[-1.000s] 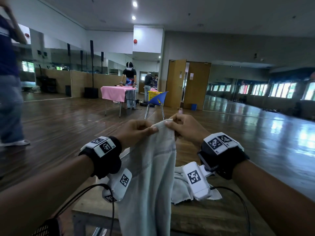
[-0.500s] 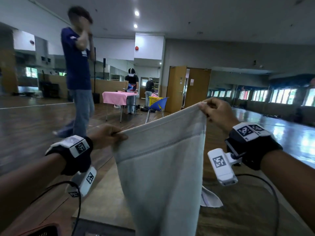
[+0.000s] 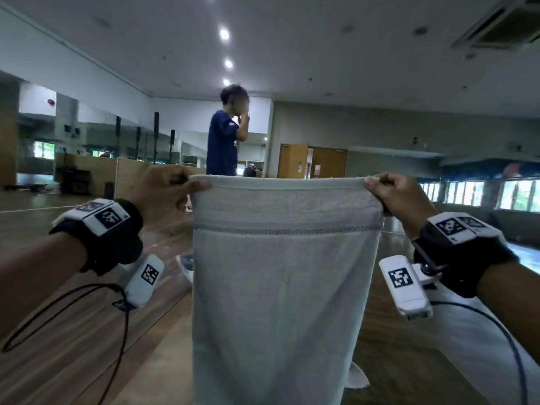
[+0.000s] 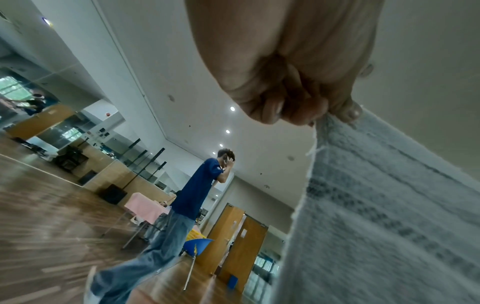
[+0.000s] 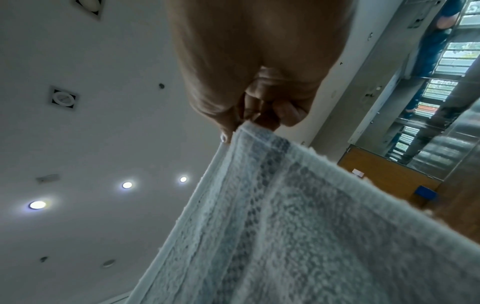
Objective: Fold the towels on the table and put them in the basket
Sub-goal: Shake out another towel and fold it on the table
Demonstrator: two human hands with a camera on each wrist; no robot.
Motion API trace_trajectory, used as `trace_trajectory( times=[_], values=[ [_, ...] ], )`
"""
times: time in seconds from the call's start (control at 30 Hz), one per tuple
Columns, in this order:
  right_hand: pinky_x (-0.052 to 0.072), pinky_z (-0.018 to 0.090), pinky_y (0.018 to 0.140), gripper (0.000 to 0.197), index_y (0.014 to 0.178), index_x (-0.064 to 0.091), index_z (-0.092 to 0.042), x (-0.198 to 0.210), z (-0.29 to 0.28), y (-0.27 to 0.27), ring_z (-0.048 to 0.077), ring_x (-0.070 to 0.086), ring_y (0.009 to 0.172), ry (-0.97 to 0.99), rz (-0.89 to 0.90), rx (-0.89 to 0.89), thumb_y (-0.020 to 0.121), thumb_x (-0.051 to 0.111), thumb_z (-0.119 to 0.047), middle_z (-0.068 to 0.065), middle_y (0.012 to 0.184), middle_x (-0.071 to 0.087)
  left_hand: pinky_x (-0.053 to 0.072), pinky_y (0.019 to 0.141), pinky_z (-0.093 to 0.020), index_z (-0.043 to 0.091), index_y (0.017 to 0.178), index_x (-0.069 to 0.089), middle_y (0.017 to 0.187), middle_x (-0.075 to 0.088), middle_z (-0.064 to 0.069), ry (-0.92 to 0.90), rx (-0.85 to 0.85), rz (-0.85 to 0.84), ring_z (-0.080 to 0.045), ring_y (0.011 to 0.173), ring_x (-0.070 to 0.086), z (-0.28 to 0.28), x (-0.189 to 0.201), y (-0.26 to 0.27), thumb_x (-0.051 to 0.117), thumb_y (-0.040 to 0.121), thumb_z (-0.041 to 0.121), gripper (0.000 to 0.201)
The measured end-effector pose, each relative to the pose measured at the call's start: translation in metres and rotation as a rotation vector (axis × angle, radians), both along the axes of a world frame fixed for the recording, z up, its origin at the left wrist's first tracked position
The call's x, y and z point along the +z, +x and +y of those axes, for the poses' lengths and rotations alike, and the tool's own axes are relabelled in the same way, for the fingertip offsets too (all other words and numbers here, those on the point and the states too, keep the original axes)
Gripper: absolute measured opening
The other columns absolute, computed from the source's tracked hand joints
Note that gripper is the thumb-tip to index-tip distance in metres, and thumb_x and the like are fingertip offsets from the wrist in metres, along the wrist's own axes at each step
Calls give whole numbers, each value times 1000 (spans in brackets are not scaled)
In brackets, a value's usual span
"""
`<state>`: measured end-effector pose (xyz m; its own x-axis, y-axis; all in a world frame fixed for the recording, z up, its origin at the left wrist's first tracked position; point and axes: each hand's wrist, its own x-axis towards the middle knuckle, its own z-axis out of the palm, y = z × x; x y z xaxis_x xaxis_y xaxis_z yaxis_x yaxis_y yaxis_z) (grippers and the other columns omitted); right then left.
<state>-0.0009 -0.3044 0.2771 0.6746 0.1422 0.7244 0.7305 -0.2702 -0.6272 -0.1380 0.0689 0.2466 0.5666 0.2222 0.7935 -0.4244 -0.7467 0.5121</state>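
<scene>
Item: one pale grey-white terry towel with a narrow woven blue-grey band near its top hem, held up in the air at chest height, spread flat between two hands and hanging straight down in front of the person, its lower part passing out of the head view at the bottom. Left hand: fingers curled, thumb and forefinger pinching the towel's upper left corner; the left wrist view shows the curled fingers gripping the corner of the cloth. Right hand: fingers curled likewise, pinching the upper right corner; the right wrist view shows the corner caught between thumb and fingers. Top hem: taut and level between the two hands. Beneath and behind the towel: a brown wooden tabletop, with the edge of a second white cloth showing at the hanging towel's lower right. Background: a person in a dark blue T-shirt standing on the wooden floor beyond the towel, one hand raised to the head.
</scene>
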Motion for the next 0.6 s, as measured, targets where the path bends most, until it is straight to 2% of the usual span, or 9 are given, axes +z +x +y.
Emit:
trace_trajectory(
  times=[0.07, 0.17, 0.23, 0.33, 0.37, 0.43, 0.5, 0.6],
  values=[
    [47, 24, 56, 14, 82, 63, -21, 12, -5, -2, 13, 55, 66, 17, -17, 5, 89, 60, -32, 0, 76, 62, 45, 40, -14, 14, 79, 67, 52, 62, 2, -43, -14, -24, -3, 40, 53, -7, 16, -3, 71, 77, 37, 23],
    [41, 16, 47, 14, 77, 62, -23, 32, -8, 1, 5, 52, 57, 59, -73, -25, 87, 64, -32, -6, 70, 59, 51, 46, -14, 4, 93, 68, 65, 69, -2, -183, -106, -87, -5, 49, 64, -16, 38, 3, 72, 78, 25, 26],
    [38, 14, 41, 15, 73, 60, -24, 43, -10, 7, -1, 50, 45, 62, -81, -44, 85, 66, -31, -7, 67, 59, 53, 51, -16, 0, 98, 66, 74, 73, -4, -289, -196, -95, -11, 58, 70, -19, 50, 11, 71, 78, 21, 30],
    [36, 12, 35, 13, 76, 59, -23, 49, -13, 25, 3, 49, 35, 59, -16, -22, 85, 66, -30, -1, 65, 59, 57, 59, -20, 3, 97, 66, 88, 71, -13, -313, -213, -54, -18, 68, 72, -20, 56, 28, 71, 79, 19, 25],
    [39, 13, 35, 12, 79, 59, -22, 48, -13, 32, 6, 56, 38, 56, 22, 4, 86, 66, -28, 2, 68, 61, 58, 60, -21, 2, 97, 66, 89, 71, -14, -306, -209, -39, -18, 70, 72, -20, 56, 35, 71, 80, 18, 25],
    [50, 19, 41, 9, 84, 60, -18, 40, -12, 44, 17, 70, 55, 64, 130, 86, 88, 64, -25, 9, 80, 67, 57, 58, -19, -1, 100, 64, 88, 70, -14, -297, -210, -13, -14, 67, 72, -21, 51, 49, 69, 81, 16, 26],
    [57, 27, 51, 7, 86, 59, -15, 27, -11, 57, 25, 73, 70, 79, 207, 123, 89, 63, -21, 13, 89, 67, 56, 56, -17, -3, 104, 63, 89, 69, -13, -291, -196, 15, -9, 63, 71, -22, 43, 62, 68, 81, 14, 29],
    [60, 32, 64, 5, 86, 58, -15, 7, -9, 73, 24, 72, 76, 96, 230, 113, 91, 59, -16, 14, 91, 67, 57, 62, -17, -6, 107, 61, 90, 68, -14, -296, -189, 33, -6, 63, 69, -23, 28, 80, 67, 83, 10, 29]
  ],
)
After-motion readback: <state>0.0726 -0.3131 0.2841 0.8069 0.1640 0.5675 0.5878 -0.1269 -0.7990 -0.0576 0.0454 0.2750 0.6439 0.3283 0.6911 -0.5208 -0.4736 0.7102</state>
